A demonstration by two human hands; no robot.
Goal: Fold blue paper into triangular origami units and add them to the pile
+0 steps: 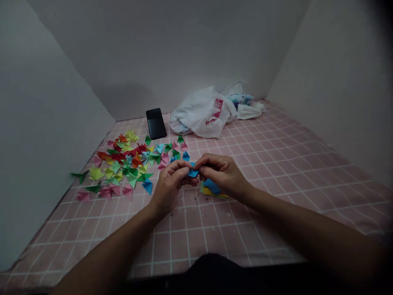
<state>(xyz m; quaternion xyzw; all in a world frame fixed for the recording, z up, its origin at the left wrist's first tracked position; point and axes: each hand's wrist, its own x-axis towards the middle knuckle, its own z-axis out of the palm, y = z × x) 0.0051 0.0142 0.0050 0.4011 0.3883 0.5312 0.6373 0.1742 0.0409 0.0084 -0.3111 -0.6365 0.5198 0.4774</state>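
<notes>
A small piece of folded blue paper (193, 173) is held between both hands above the checked cloth. My left hand (173, 180) pinches its left side, thumb on top. On its right side, the thumb and fingertips of my right hand (222, 174) close on the edge. Beneath my right hand lies a stack of paper squares (211, 188), blue on top with yellow and green below; the hand partly hides it. Left of my hands spreads a heap of folded paper cranes (123, 159) in red, green, yellow, pink and blue.
A black phone (156, 123) leans near the back wall. Beside it lies a crumpled white plastic bag (202, 112), with a smaller blue-and-white bundle (241, 99) behind. Pale walls (190, 49) enclose the pink checked cloth (291, 164) at the left, back and right.
</notes>
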